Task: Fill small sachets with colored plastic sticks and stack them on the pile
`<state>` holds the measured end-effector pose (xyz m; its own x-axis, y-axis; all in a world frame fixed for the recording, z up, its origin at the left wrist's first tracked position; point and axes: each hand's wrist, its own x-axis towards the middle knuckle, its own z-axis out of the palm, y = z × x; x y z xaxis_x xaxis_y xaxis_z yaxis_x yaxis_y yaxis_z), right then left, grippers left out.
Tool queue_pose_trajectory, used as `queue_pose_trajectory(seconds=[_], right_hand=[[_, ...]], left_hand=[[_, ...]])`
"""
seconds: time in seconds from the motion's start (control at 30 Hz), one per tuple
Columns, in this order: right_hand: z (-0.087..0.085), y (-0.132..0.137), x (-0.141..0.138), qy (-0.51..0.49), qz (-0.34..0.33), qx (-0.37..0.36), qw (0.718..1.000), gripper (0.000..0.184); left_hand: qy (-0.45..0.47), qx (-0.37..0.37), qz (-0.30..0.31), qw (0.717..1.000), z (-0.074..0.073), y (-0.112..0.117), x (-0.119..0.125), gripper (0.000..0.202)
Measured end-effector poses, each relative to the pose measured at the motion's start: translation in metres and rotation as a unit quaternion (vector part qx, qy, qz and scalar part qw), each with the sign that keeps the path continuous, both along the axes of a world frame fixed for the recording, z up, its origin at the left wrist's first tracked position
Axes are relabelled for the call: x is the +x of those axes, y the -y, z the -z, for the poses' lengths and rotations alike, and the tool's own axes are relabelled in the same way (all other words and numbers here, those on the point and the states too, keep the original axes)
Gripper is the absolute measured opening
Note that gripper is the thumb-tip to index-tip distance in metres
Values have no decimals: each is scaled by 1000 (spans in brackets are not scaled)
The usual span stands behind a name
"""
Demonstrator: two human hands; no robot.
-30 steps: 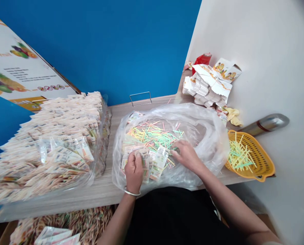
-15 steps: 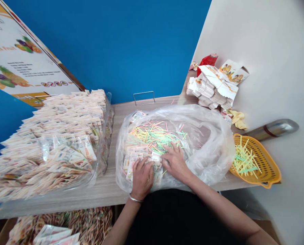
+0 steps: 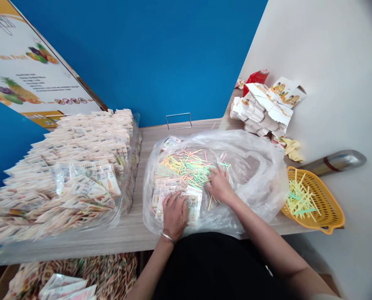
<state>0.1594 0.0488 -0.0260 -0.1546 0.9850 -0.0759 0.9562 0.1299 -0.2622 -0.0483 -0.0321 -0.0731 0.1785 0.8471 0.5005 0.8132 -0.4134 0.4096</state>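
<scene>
My left hand [image 3: 175, 216] lies palm down on a stack of small printed sachets [image 3: 194, 203], and I cannot tell whether it grips them. A metal bangle circles that wrist. My right hand [image 3: 219, 184] rests with its fingers apart among loose pastel sticks [image 3: 186, 166] of green, yellow and pink. Sticks and sachets lie together inside a large clear plastic bag [image 3: 255, 166], whose sides are rumpled around them.
To the left stands a huge heap of sachets in clear plastic [image 3: 64, 175]. At right are an orange basket [image 3: 314, 200] holding sticks, a steel flask [image 3: 333, 162] and torn white cartons [image 3: 261, 110]. A wire stand [image 3: 179, 121] sits at the wooden table's [image 3: 132, 237] back edge.
My right hand has moved up and away from the sachets into the sticks. My left hand has stayed low on the sachets, which now lie more neatly stacked.
</scene>
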Motion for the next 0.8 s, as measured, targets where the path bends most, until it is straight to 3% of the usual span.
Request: queue_pose_trajectory(seconds=[0.1, 0.27, 0.47, 0.63, 0.8], right_hand=[[-10, -15, 26, -32, 7, -12, 999, 25], [-23, -16, 50, -7, -46, -47, 998, 34], [-18, -7, 37, 79, -69, -37, 994, 54], [-15, -5, 31, 112, -108, -31, 987, 53], [-3, -8, 20, 140, -124, 49, 981, 40]], left_hand=[[-3, -3, 0, 1000, 0, 0, 0, 19], [-1, -17, 6, 1000, -3, -1, 0, 19], [0, -28, 5, 1000, -6, 0, 1, 20], [-2, -32, 12, 999, -6, 1, 0, 19], [-5, -27, 12, 1000, -6, 1, 0, 19]])
